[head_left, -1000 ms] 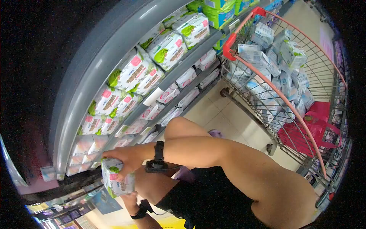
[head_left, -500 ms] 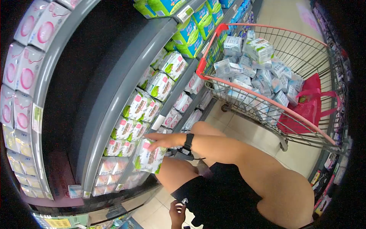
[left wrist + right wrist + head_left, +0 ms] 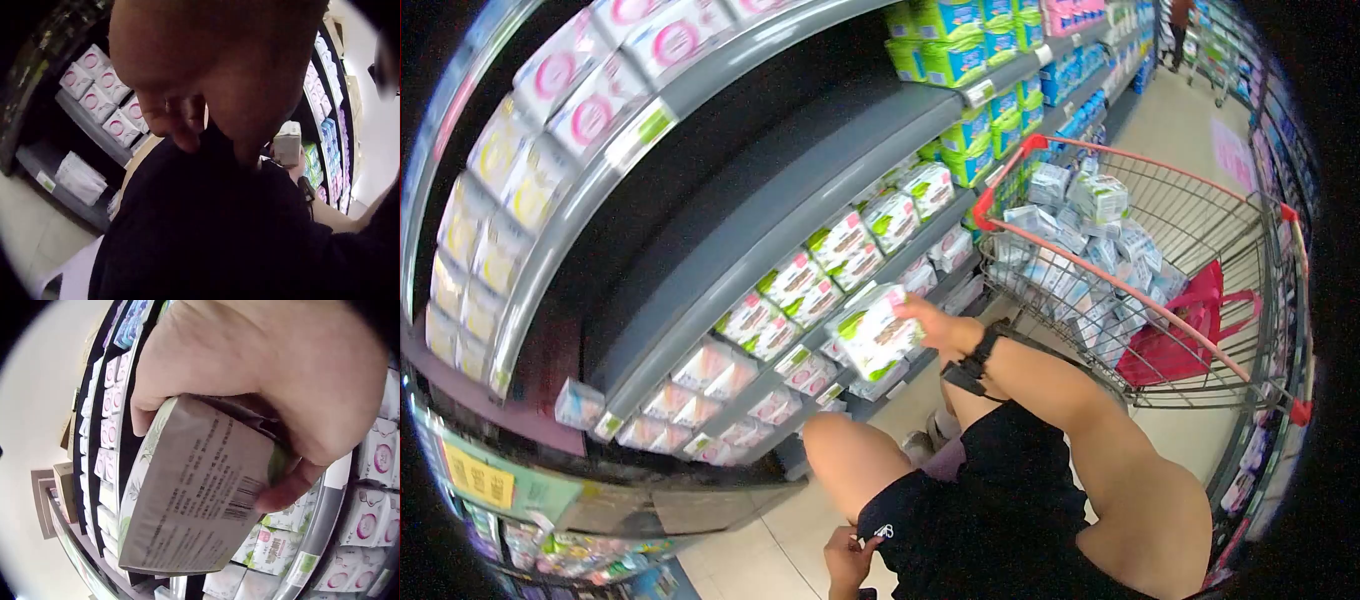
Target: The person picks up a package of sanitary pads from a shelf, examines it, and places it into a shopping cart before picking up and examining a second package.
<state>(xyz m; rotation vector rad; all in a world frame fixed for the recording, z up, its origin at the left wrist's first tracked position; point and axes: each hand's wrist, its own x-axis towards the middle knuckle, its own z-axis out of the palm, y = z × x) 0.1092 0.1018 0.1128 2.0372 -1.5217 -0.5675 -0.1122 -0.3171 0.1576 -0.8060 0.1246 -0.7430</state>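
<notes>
My right hand (image 3: pixel 935 325) grips a white leaf-printed pack (image 3: pixel 878 335) in front of the lower shelves, towards the cart. In the right wrist view, fingers and thumb hold opposite edges of the pack (image 3: pixel 187 494); its grey printed back with a barcode faces that camera. My left hand (image 3: pixel 848 560) hangs low by the hem of the black shorts (image 3: pixel 990 500), its fingers loosely bent at the cloth. In the left wrist view, the left hand (image 3: pixel 219 69) is dark and close over the shorts. Matching leaf-printed packs (image 3: pixel 840 245) stand stacked on the shelf.
A red-rimmed shopping cart (image 3: pixel 1140 155) on the right holds many pale blue-white packs (image 3: pixel 1090 260), one leaf-printed pack (image 3: pixel 1105 197) and a red bag (image 3: pixel 1185 340). Grey shelf edges (image 3: pixel 770 240) run along the left. My bent knee (image 3: pixel 840 455) is close to the lower shelf.
My right hand has carried the pack up and right, away from the lower shelf towards the cart. The left hand, earlier at the pack, has let go and dropped to the shorts. The view has turned.
</notes>
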